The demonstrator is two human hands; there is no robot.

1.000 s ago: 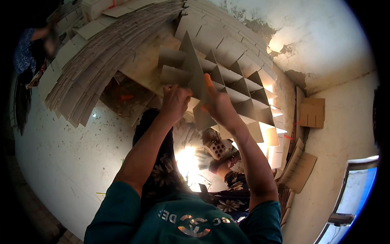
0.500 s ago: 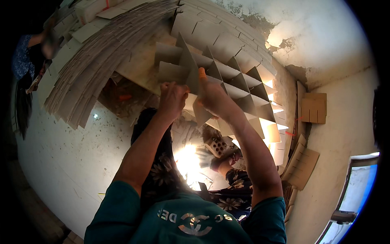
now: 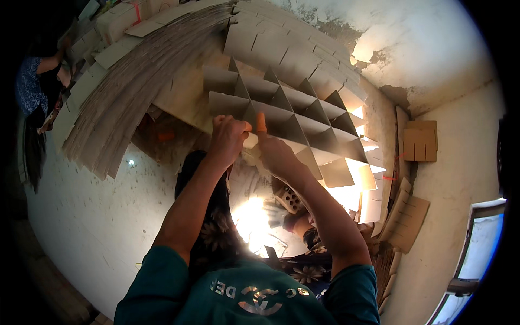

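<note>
A cardboard divider grid, made of grey slotted strips crossed into open cells, lies in front of me on the table. At its near left corner my left hand is closed, fingers curled around the edge of a strip. Just to the right, my right hand grips the near end of a cross strip, its thumb pointing away from me. Orange covers sit on both thumbs. My fingers hide the spot where the strips meet between my hands.
Long rows of stacked cardboard strips fan out at the left. More slotted sheets lie behind the grid. Another person is at the far left. Cardboard pieces lean by the right wall, and a perforated brick is on the floor.
The leftmost cross strip, which stood high above the others, has dropped level with the grid. My right hand has come down and nearer with it; my left hand has shifted slightly.
</note>
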